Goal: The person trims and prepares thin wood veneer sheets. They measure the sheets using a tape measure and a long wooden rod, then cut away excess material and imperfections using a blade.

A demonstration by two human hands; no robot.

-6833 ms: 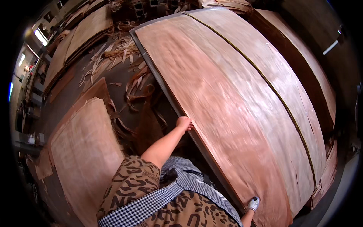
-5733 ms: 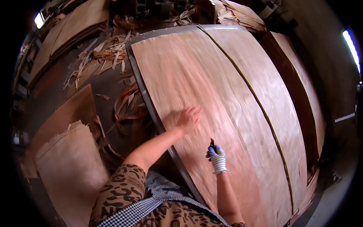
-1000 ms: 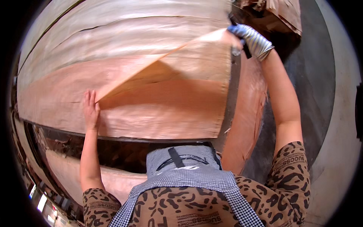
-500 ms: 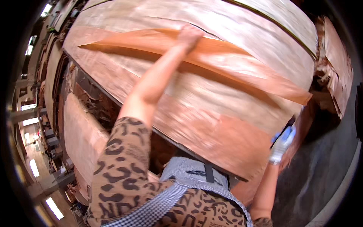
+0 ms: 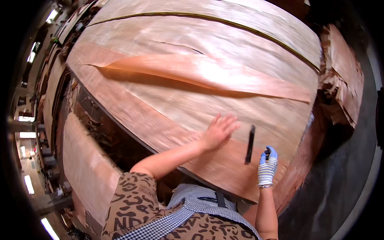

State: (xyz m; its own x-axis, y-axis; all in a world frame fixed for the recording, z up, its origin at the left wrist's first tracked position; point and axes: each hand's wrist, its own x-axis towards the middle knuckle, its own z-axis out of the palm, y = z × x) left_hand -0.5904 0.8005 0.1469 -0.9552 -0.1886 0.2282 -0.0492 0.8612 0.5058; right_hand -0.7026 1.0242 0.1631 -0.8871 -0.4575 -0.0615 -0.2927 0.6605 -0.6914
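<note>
Seen from above, a person leans over a tall stack of thin, reddish wood veneer sheets (image 5: 192, 92) piled on a counter. The bare left hand (image 5: 218, 130) lies flat on the top sheet near the stack's near edge, its fingers (image 5: 229, 122) spread wide and gripping nothing. The right hand (image 5: 267, 167), in a striped work glove, is closed around the handle of a dark, narrow tool, probably a knife (image 5: 250, 143), though blur makes this uncertain; its blade points away over the sheet, just right of the left hand. A loose veneer strip (image 5: 208, 74) lies lifted across the middle of the stack, well beyond both hands. The step in hand looks like pinning the sheet flat for trimming; the next move would call for a steady press while the blade meets the wood.
</note>
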